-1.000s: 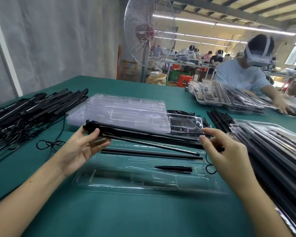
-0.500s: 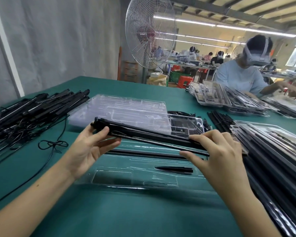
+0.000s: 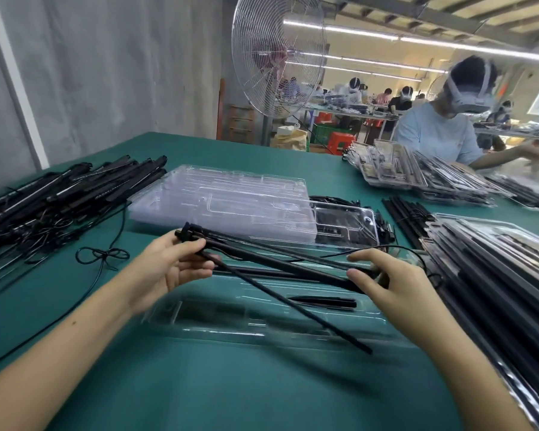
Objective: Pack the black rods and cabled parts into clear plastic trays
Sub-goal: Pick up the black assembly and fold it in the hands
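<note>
I have a bundle of black rods (image 3: 280, 263) held level between my two hands, raised over one clear tray (image 3: 262, 329) that lies just below and nearer to me. My left hand (image 3: 168, 272) grips the bundle's left end, thumb on top and fingers curled under. My right hand (image 3: 383, 287) pinches the right end, fingers curled round it. I count two thick rods in the grip. One thin rod (image 3: 293, 303) hangs from the left end and slants down across the tray, past its near edge. One thin cable (image 3: 386, 247) arcs over my right hand.

In the tray I see one long rod (image 3: 246, 271) in the far channel and one short piece (image 3: 324, 301) near my right hand.

Beyond my hands sits one stack (image 3: 231, 206) of empty trays. Well left of my left hand is a pile (image 3: 59, 200) of cabled rods, too many to count, and one knotted cord (image 3: 103, 253) lies between it and that hand. Packed trays (image 3: 495, 259) crowd in close beside my right hand, and loose rods (image 3: 405, 213) lie beyond them.

The green table (image 3: 231, 393) is bare between the tray's near edge and me. On its far side, one person (image 3: 439, 132) works at more trays, and one fan (image 3: 277, 57) stands behind the table's far edge.
</note>
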Demonstrator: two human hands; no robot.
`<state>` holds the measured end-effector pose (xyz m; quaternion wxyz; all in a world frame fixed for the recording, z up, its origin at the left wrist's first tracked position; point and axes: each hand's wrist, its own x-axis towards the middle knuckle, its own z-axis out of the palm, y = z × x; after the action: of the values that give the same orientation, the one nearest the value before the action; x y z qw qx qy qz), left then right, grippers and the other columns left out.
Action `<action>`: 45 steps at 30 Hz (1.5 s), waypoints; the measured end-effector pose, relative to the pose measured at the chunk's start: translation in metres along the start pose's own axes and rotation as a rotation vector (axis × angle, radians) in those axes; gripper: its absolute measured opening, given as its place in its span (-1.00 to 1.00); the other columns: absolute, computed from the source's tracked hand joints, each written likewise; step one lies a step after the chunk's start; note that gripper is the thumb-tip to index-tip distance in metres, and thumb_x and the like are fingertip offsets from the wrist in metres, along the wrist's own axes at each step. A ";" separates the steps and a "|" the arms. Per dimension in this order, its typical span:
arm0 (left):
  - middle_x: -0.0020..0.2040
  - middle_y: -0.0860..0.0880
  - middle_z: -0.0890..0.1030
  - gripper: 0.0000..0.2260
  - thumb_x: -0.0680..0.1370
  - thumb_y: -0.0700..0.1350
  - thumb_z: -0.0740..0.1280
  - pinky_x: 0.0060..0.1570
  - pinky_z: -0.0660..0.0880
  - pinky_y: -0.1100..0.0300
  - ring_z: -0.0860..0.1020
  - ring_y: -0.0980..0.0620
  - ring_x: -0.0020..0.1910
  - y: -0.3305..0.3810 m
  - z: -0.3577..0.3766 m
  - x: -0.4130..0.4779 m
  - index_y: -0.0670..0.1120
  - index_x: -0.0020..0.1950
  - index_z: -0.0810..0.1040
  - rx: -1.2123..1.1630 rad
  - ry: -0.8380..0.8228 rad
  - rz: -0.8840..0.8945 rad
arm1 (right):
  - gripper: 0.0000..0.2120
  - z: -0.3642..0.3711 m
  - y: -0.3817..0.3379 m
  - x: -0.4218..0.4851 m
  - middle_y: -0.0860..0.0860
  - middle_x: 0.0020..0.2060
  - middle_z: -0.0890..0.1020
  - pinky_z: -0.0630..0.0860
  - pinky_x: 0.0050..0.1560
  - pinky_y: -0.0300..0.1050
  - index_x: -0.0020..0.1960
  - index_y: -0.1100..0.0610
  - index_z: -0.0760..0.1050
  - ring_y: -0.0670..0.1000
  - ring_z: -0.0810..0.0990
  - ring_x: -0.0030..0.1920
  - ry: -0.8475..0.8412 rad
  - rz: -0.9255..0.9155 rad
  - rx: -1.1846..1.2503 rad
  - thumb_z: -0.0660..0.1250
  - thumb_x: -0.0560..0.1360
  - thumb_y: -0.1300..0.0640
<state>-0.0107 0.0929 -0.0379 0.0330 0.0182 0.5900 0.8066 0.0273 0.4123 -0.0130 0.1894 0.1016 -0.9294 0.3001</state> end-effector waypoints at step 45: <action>-0.04 -0.23 0.66 -0.65 0.52 -0.40 0.03 -0.35 0.59 0.18 0.66 -0.22 -0.13 0.001 -0.018 0.006 -0.17 0.05 0.57 0.004 -0.064 -0.092 | -0.76 0.003 0.020 0.004 -0.03 -0.49 0.41 0.30 -0.43 -0.29 -0.12 -0.13 0.46 -0.12 0.35 -0.51 -0.209 0.135 0.163 0.51 0.33 0.00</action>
<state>-0.0184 0.0758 -0.0431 0.0888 0.0168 0.5904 0.8020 0.0170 0.4263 -0.0236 0.0623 0.0848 -0.9213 0.3744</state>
